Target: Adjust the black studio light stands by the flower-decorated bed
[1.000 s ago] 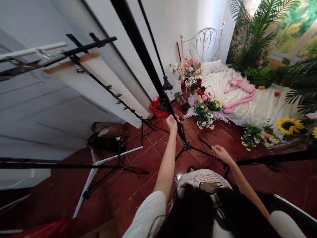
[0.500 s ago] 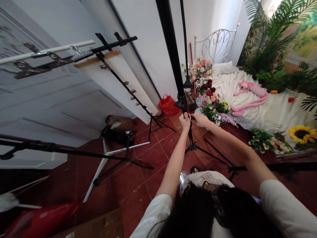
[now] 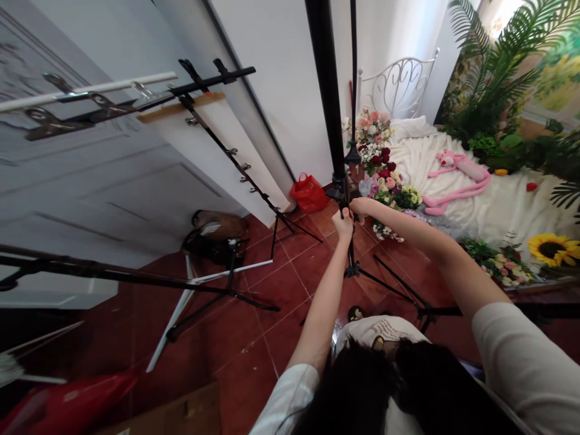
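Note:
A black light stand [image 3: 333, 115] rises in front of me, its tripod legs [image 3: 351, 269] spread over the floor. My left hand [image 3: 343, 222] is wrapped round its pole, just below a black collar [image 3: 336, 188]. Close beside it, my right hand [image 3: 361, 208] is closed at the right side of the pole, fingers curled against the stand. Whatever small part lies under those fingers is hidden. Both arms reach out nearly straight, and the hands almost touch.
Left of me stand a clip rack [image 3: 226, 154], a white board [image 3: 254, 175] and another black stand [image 3: 136, 275]. A red bag [image 3: 309, 193] sits by the wall. On the right are flowers [image 3: 383, 175], a pink plush toy [image 3: 466, 169] on white cloth, and a sunflower [image 3: 550, 249].
The stand's upper pole has shifted to the right and looks more upright. Both hands have moved slightly right with it, still at the pole.

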A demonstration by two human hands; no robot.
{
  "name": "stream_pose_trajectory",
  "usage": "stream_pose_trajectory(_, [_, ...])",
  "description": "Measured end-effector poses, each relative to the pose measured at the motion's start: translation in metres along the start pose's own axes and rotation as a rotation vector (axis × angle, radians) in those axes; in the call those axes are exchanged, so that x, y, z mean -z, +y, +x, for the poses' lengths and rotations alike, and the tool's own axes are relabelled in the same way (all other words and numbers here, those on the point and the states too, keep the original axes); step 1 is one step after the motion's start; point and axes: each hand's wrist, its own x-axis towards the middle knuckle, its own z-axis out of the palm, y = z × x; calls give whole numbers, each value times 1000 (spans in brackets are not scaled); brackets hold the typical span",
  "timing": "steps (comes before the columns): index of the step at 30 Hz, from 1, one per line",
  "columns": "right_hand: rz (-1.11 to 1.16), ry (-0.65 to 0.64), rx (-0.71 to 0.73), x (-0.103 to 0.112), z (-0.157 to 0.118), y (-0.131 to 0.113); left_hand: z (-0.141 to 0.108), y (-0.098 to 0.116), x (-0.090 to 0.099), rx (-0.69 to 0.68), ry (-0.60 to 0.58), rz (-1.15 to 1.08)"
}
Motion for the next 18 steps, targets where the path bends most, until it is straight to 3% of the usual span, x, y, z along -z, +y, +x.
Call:
stream_pose_trajectory(2, [-143, -190, -15, 4, -1, 0, 0, -1, -1, 3, 1, -2])
stream_pose_trajectory(3, [-191, -227, -23, 4, -3, 0, 1, -1, -1, 2, 3, -1])
stream_pose_trajectory(7, [-292, -115, -17, -5, -17, 2, 1, 0, -1, -9, 10, 18])
stream_pose_trajectory(13, [-260, 54, -83, -34, -47, -3, 1, 0, -2, -27, 2, 1])
stream_pose_trajectory(18, [-247, 53, -112, -37, -48, -9, 1, -2, -1, -14, 8, 12])
